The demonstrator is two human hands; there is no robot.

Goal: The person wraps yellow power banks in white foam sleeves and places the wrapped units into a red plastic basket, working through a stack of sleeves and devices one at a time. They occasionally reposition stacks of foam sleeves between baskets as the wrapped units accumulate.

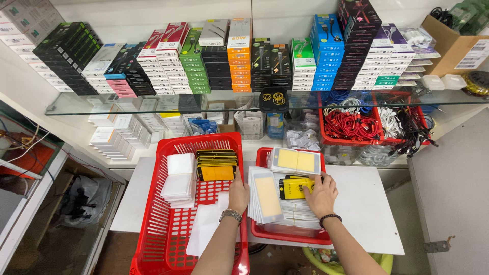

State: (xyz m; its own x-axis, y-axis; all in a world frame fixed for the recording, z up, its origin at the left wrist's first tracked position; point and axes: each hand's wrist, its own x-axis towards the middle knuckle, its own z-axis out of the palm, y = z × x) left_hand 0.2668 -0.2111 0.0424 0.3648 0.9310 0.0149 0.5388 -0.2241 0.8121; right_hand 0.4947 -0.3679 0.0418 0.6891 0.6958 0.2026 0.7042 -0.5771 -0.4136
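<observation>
Head view looked straight down at two red baskets on a white surface [372, 203], so I'll place everything off the big basket [153, 239] on the left side.

Inside the big basket sat a white stack [179, 181] of flat sleeves and, beside that, a yellow-and-black stack [216, 164] of screen-protector packs. The left hand [238, 193] rested at that basket's right rim, fingers curled against the bottom edge of the yellow-and-black stack; honestly couldn't tell if it was actually gripping a pack or just touching it. More loose white sleeves lay in the basket just below the hand.

Right of the big basket, the small basket [265, 231] was heaped with clear-bagged packs. The right hand [321, 196] was closed around a yellow pack [296, 187] lying on top of that heap, fingers over its right end. A clear-bagged pack [267, 196] with a pale yellow panel leaned between the two hands, and another one [295, 161] sat at the far edge of the small basket.

Handling-wise, my guess is that the yellow pack is light and thin, stiff enough to hold flat, but the film wrap looks slippery and there's probably glass inside, so it won't like bending. I'd pinch it by the long edges.

Above both baskets ran a glass shelf [153, 104] with rows of boxed accessories.
</observation>
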